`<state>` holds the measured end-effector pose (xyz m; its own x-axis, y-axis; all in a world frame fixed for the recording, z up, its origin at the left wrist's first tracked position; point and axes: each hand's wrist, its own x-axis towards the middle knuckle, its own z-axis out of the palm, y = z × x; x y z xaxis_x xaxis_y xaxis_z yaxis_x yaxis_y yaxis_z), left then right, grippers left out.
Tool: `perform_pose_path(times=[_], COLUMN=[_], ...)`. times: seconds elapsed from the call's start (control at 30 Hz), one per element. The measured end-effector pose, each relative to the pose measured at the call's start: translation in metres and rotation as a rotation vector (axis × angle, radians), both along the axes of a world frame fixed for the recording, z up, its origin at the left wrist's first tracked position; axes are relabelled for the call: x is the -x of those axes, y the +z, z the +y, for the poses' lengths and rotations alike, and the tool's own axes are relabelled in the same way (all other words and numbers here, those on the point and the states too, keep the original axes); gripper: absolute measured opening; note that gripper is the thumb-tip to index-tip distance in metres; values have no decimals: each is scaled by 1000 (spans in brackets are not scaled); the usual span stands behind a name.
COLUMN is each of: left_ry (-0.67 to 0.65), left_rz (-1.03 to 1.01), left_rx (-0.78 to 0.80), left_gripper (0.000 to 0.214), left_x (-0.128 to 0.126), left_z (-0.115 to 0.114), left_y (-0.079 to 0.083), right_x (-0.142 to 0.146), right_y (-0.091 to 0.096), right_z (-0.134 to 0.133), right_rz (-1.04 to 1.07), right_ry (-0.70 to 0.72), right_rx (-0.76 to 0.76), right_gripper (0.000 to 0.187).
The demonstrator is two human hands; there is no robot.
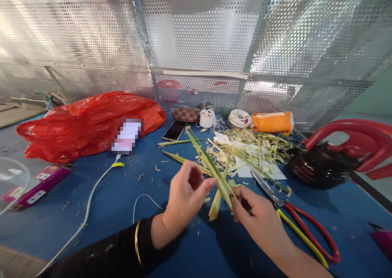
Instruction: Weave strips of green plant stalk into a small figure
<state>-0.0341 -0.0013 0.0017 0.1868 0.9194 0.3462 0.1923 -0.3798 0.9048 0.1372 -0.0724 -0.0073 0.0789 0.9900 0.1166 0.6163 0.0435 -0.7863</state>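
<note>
Green stalk (pixel 212 171): one in hand, long and flat, pale green to yellowish, ridged lengthwise, with small brown marks on its upper part; it slants above the blue table (pixel 122 204), far end up and to the left, near end at the right hand (pixel 254 214)
Right hand: one, thumb and fingers pinched around the stalk's near end
Left hand (pixel 185 200): one, half-curled, a gap between thumb and forefinger, thumb tip at the stalk's edge; whether it touches, cannot tell
Bangle (pixel 137 243): one, gold-coloured, over the dark left sleeve (pixel 104 253)
Loose pieces (pixel 216 206): three distinguishable outside the heap, two slender, one short and thick
Heap of shavings (pixel 263 141): one, green and straw-coloured, strands too tangled to count, partly over white paper (pixel 277 172)
Scissors (pixel 306 225): one pair, one red handle, one yellow, beside the right hand
Phones: two, one lit and blurred (pixel 127 135), one dark (pixel 175 130)
Red plastic bag (pixel 92 120): one, crumpled
Back row: one checked case (pixel 185 114), one white thread bundle (pixel 207 117), one white spool (pixel 239 118), one orange packet (pixel 272 122)
</note>
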Motion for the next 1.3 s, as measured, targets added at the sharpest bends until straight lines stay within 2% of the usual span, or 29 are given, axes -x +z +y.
perform_pose_path(times=[0.07, 0.13, 0.2, 0.27, 0.47, 0.63, 0.7, 0.87, 0.93, 1.03, 1.17, 1.3], left_ry=[-230, -376, -393, -369, -409, -475, -448, -183, -140, -237, -531, -610], left_rz=[-96, -169, -220, -260, -312, -335, -327, -345, -329, -240, -35, 78], left_rx=[334, 599, 747, 796, 792, 778, 765, 603, 540, 541, 570, 509], left_gripper=[29, 36, 36, 31, 17, 18, 21, 26, 24, 23, 19, 22], left_x=[-8, -14, -18, -18, -13, -12, -12, -13, -13, -11, -11, -12], left_z=[-6, -9, -10, -10, -7, -5, -4, 1, 1, -2, -12, -17], left_y=[-6, -12, -13, -10, 1, -1, -3, -5, -5, -4, -6, -8], right_x=[2, 4, 6, 6, 5, 7, 7, 8, 9, 7, 4, 3], right_y=[-4, -8, -9, -7, 8, 5, 2, -1, -2, -3, -4, -1], right_z=[-2, -4, -6, -7, -3, 1, 1, -2, -4, -5, 0, 3], right_rz=[-128, -210, -216, -134, 294, 592, 605, 457, 394, 415, 518, 556], right_ry=[2, 21, 37, 31, 19, 39, 33, 84, 133, 131, 2, -42], right_rx=[-103, -181, -186, -110, 144, 249, 257, 237, 210, 123, 69, 128], right_gripper=[21, 17, 15, 17, 28, 31, 31, 27, 26, 20, 22, 28])
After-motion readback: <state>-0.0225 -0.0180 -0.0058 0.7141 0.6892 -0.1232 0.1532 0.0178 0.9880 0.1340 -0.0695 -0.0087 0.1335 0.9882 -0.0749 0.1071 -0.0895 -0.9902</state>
